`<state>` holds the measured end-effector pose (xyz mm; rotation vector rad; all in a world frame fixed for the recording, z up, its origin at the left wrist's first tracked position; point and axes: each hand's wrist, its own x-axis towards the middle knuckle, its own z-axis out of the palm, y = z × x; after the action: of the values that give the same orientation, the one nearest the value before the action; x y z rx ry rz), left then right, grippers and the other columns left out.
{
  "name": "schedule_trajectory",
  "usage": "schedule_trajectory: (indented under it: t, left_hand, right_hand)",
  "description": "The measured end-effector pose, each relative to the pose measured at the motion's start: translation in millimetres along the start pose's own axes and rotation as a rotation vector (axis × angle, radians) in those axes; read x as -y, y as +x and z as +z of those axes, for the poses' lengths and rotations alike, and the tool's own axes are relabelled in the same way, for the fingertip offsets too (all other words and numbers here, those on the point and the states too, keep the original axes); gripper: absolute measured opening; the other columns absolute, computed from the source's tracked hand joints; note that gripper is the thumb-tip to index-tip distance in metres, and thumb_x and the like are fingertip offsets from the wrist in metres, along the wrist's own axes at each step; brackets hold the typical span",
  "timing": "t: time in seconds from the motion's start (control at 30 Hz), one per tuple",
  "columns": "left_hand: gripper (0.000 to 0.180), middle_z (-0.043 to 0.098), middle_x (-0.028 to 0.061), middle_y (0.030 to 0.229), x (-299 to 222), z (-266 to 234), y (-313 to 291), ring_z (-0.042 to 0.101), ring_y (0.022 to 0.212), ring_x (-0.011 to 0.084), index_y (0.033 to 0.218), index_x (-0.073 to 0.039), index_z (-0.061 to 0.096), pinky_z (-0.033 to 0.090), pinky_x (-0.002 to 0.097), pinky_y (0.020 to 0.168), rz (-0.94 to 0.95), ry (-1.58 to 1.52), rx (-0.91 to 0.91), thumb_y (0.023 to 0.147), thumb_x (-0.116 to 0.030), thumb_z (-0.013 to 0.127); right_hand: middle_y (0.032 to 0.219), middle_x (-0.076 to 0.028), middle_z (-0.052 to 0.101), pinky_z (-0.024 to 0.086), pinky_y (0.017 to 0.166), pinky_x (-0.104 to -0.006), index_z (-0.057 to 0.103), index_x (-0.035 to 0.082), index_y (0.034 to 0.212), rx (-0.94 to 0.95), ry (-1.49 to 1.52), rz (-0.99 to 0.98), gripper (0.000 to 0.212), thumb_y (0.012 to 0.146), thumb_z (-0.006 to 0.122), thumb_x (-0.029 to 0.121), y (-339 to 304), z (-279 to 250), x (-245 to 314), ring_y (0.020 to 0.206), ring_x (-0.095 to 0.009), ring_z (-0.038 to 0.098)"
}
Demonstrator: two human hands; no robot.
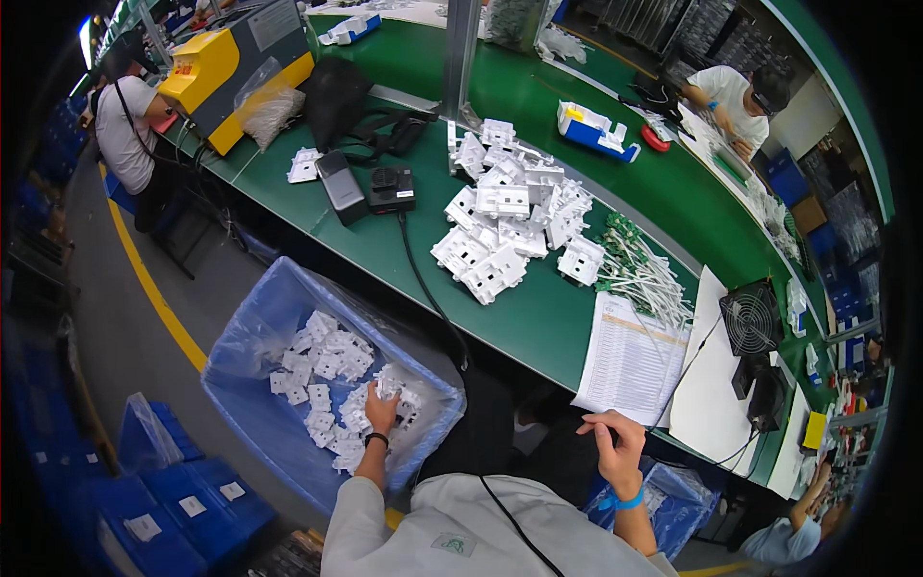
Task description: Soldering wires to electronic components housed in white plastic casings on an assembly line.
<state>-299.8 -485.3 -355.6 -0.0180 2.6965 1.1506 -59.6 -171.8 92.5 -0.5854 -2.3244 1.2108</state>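
Observation:
My left hand (382,412) reaches down into a blue plastic-lined bin (252,404). Its fingers are closed around a white plastic housing (388,383) at the pile's right side, partly hiding their grip. Several similar white housings (327,351) lie loose in the bin. My right hand (618,450) hovers by the bench's front edge, its fingers apart and holding nothing. Near it, a printed sheet (625,361) hangs slightly over that edge. On the green bench (385,269) rises a heap of white housings (505,202).
Green-and-white wired parts (644,274) lie beside the heap. A grey box (341,188), a black device (391,188) with a cable, and a black fan (752,317) occupy the bench. Blue crates (183,505) stand at lower left. Co-workers sit at left and far right.

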Motion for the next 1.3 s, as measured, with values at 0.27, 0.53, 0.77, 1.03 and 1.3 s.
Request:
schedule_trajectory:
  t: [0.27, 0.53, 0.77, 1.03, 1.3]
  left_hand:
    - [0.071, 0.066, 0.0192, 0.115, 38.9, -34.2, 3.9, 0.062, 0.108, 0.0312, 0.125, 0.000, 0.057, 0.047, 0.0387, 0.098, -0.038, -0.184, -0.236, 0.071, -0.030, 0.091]
    - [0.066, 0.063, 0.0157, 0.121, -63.4, -133.5, -1.4, 0.058, 0.113, 0.0224, 0.131, 0.006, 0.050, 0.044, 0.0342, 0.099, -0.199, -0.693, -0.381, 0.081, -0.020, 0.085]
    - [0.049, 0.063, 0.0111, 0.123, -207.6, -232.8, -3.2, 0.061, 0.109, 0.0173, 0.133, 0.003, 0.050, 0.047, 0.0317, 0.097, 0.090, -0.982, -0.435, 0.090, -0.002, 0.073]
    - [0.061, 0.065, 0.0110, 0.115, -463.8, -220.3, 59.0, 0.063, 0.104, 0.0165, 0.129, 0.002, 0.051, 0.054, 0.0308, 0.087, 0.706, -0.790, -0.091, 0.078, -0.005, 0.085]
    - [0.053, 0.071, 0.0183, 0.085, -597.8, -107.1, 115.4, 0.071, 0.086, 0.0378, 0.115, -0.007, 0.057, 0.055, 0.0500, 0.072, 0.992, 0.235, -0.043, 0.073, -0.027, 0.083]
  right_hand:
    - [0.076, -0.014, 0.071, 0.050, 0.068, -0.0289, 0.071, -0.005, 0.094, -0.012, 0.049, -0.018, 0.016, 0.091, 0.056, -0.002, 0.7, 18.9, 5.2, 0.070, -0.021, 0.068]
    - [0.078, -0.014, 0.068, 0.048, 0.070, -0.0278, 0.068, -0.008, 0.098, 0.002, 0.094, 0.021, 0.018, 0.092, 0.052, -0.004, -3.7, 21.5, -3.5, 0.073, -0.020, 0.066]
    - [0.076, -0.014, 0.069, 0.049, 0.067, -0.0277, 0.069, -0.006, 0.096, 0.017, 0.110, -0.022, 0.017, 0.092, 0.053, -0.004, 0.0, 24.4, -4.6, 0.070, -0.019, 0.067]
    - [0.076, -0.014, 0.071, 0.050, 0.066, -0.0277, 0.070, -0.006, 0.096, -0.032, 0.131, -0.085, 0.016, 0.091, 0.056, -0.002, -0.6, 16.0, 4.3, 0.070, -0.020, 0.068]
    - [0.078, -0.012, 0.072, 0.052, 0.068, -0.0296, 0.072, -0.004, 0.096, -0.125, 0.120, 0.005, 0.014, 0.089, 0.060, -0.002, -9.8, 6.3, 5.9, 0.071, -0.022, 0.069]
